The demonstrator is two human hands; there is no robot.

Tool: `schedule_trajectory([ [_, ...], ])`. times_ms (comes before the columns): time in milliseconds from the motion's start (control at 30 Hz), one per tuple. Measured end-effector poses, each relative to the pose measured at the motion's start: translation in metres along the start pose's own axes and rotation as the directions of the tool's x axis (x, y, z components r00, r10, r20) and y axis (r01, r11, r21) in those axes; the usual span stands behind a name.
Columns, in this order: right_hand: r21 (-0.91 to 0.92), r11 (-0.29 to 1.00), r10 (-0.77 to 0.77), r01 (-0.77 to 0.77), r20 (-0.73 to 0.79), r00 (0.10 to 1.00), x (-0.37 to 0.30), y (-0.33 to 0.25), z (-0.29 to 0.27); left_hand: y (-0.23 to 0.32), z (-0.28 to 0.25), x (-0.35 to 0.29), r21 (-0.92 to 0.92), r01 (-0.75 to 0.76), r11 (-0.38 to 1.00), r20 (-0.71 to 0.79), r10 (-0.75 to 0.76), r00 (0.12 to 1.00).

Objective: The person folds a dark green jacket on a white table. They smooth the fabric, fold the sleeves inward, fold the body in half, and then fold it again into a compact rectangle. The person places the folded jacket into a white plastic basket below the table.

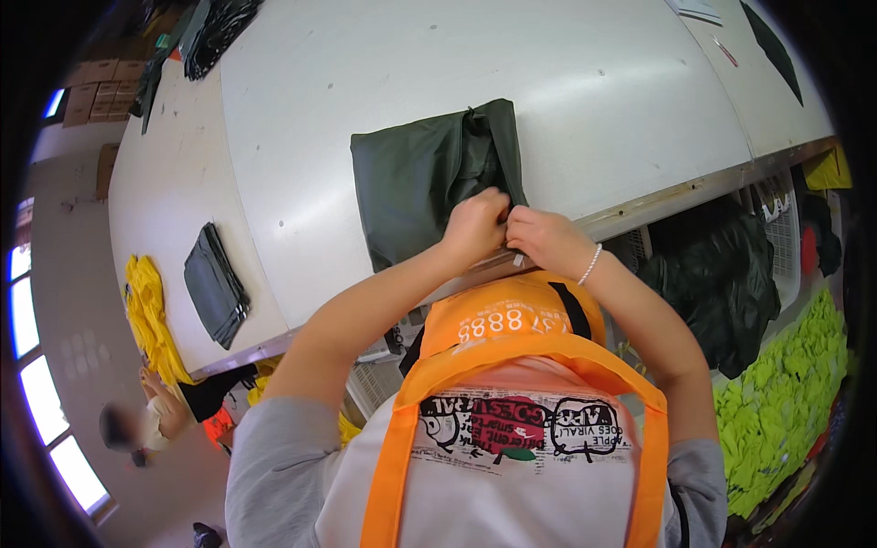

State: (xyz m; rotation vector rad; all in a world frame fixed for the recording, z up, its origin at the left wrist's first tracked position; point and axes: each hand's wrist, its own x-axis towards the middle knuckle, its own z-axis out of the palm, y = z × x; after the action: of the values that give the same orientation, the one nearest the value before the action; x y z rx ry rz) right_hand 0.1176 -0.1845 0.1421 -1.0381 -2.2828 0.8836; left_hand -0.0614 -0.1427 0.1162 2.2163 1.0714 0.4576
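Note:
A dark green fabric piece (416,178) lies on the white table (566,100), its near edge at the table's front rim. My left hand (475,226) and my right hand (546,236) are side by side at that near edge, both pinching the fabric where it bunches into folds. The right wrist wears a white bead bracelet. I wear an orange apron (512,320) over a printed white shirt.
A stack of folded dark green pieces (215,285) lies at the table's left end, next to yellow fabric (151,320). Dark green cloth (722,283) hangs under the table at right, above a heap of neon green pieces (786,402). Another person (137,420) sits at lower left.

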Motion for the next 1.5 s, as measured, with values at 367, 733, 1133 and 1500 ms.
schedule_trajectory([
  [367,-0.088,0.933,0.311,-0.35,-0.299,0.902,-0.001,0.005,-0.003,0.019,-0.063,0.031,0.008,-0.118,0.993,-0.136,0.118,0.984],
  [733,0.781,0.463,0.874,-0.419,-0.324,0.363,-0.013,0.02,0.037,-0.005,-0.002,0.036,0.297,-0.149,0.943,0.24,0.077,0.968],
  [1133,0.289,0.754,0.652,-0.59,-0.437,0.619,-0.012,0.0,0.018,0.008,0.025,0.047,0.503,0.012,0.864,0.108,-0.076,0.991],
  [1500,0.043,0.609,0.76,-0.792,-0.318,0.567,-0.019,0.009,0.008,0.008,0.018,0.055,0.277,0.116,0.954,0.174,-0.169,0.97],
])
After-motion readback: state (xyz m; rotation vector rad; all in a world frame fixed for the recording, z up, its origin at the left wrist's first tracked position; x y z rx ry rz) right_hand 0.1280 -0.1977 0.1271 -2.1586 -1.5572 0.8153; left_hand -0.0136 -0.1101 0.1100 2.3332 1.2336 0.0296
